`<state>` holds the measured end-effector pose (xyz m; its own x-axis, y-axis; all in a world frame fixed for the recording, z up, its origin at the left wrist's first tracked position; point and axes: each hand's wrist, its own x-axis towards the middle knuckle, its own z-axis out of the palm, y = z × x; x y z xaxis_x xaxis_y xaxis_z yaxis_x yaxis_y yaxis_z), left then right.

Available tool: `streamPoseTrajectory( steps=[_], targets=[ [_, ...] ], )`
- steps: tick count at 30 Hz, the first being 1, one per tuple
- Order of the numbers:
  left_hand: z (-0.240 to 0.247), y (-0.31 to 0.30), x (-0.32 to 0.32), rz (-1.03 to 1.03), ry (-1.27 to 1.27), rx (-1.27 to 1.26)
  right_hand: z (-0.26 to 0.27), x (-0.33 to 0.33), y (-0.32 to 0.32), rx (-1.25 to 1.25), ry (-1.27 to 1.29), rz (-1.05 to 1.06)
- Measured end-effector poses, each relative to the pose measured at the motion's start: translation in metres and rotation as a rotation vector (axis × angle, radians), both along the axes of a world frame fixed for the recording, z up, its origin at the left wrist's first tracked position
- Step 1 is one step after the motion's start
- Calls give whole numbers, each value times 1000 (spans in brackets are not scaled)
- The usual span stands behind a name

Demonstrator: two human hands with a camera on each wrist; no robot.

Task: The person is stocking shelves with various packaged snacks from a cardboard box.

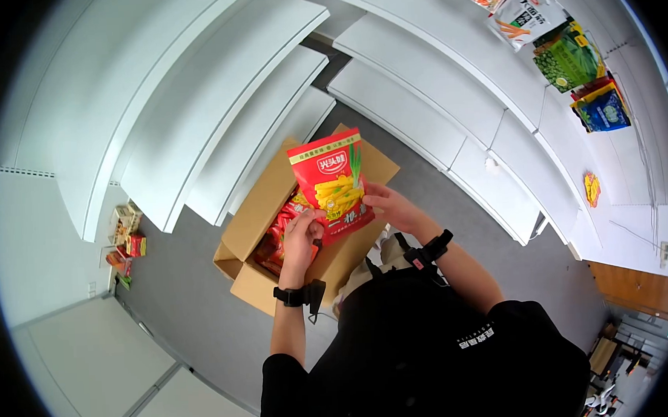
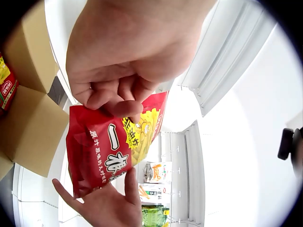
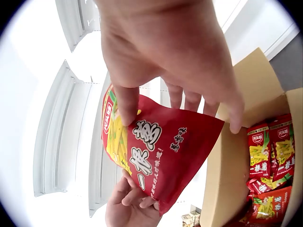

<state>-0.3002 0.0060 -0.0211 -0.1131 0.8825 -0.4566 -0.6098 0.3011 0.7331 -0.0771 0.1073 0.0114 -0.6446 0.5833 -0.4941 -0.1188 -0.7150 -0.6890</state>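
Note:
A red snack bag (image 1: 332, 180) with yellow sticks printed on its front is held up over an open cardboard box (image 1: 269, 189). My left hand (image 1: 302, 239) pinches the bag's left edge; in the left wrist view its curled fingers (image 2: 128, 106) are at that edge. On the opposite side my right hand (image 1: 396, 207) holds the bag, thumb (image 3: 127, 106) across the front and the other fingers behind it. Several similar red bags (image 3: 270, 165) lie in the box below.
White shelves (image 1: 433, 90) rise ahead on both sides. Several snack packets (image 1: 568, 56) hang on the wall at upper right, with a small red-yellow packet (image 1: 592, 189) lower down. More packages (image 1: 126, 242) sit at far left. Grey floor (image 1: 195, 306) surrounds the box.

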Motion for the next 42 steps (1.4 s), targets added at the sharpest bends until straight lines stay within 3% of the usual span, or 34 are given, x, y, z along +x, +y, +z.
streamPoseTrajectory(
  steps=[3,9,15,24,28,42],
  targets=[
    [19,5,5,-13,67,10,0,4,0,1,119,32],
    [43,14,11,-43,123,70,16,11,2,175,65,63],
    [63,35,37,-141,198,73,34,42,2,294,-11,-73],
    [92,90,161,-427,264,143,67,171,2,377,-81,-421],
    [103,110,252,-556,258,268,87,257,-7,347,-149,-567],
    [120,113,472,-831,210,338,89,460,-68,292,-178,-889]
  ],
)
